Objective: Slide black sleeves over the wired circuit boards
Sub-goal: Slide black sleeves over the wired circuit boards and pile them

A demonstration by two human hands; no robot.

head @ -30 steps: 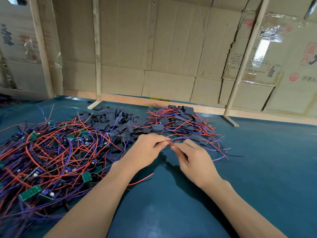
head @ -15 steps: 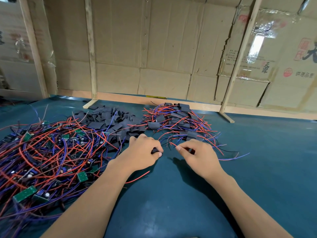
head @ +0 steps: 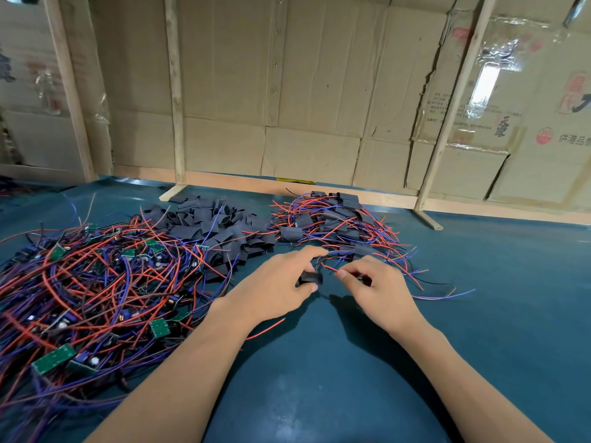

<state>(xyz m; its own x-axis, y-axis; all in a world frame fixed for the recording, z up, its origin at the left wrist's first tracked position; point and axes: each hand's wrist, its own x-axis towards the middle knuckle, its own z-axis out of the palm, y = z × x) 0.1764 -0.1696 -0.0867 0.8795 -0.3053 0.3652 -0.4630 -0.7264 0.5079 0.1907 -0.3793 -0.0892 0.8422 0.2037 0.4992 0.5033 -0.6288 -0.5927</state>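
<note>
A: We are looking down at a teal work mat that covers the table, with a wall of flattened cardboard braced by pale wooden posts behind it.

B: Where are the hands?

A: Both reach forward over the middle of the mat, close together. The left hand has its fingers curled and its thumb pressed on a black sleeve, which it holds just above the mat. The right hand is curled too, pinching a red wire between thumb and forefinger. That wire runs toward the sleeve; we cannot tell whether a board is already inside.

B: And around the hands?

A: Just beyond the fingertips lies a pile of finished boards, each wrapped in black sleeving, with red and blue wires fanning out to the right. To its left, touching it, is a heap of loose black sleeves. Farther left, filling that side of the mat, is a big tangle of bare green circuit boards with red and purple wires. One stray red wire pokes out from under the left forearm.

B: Anything on the wall?

A: Red stamps and printed characters on the cardboard at right, under shiny packing tape.
</note>
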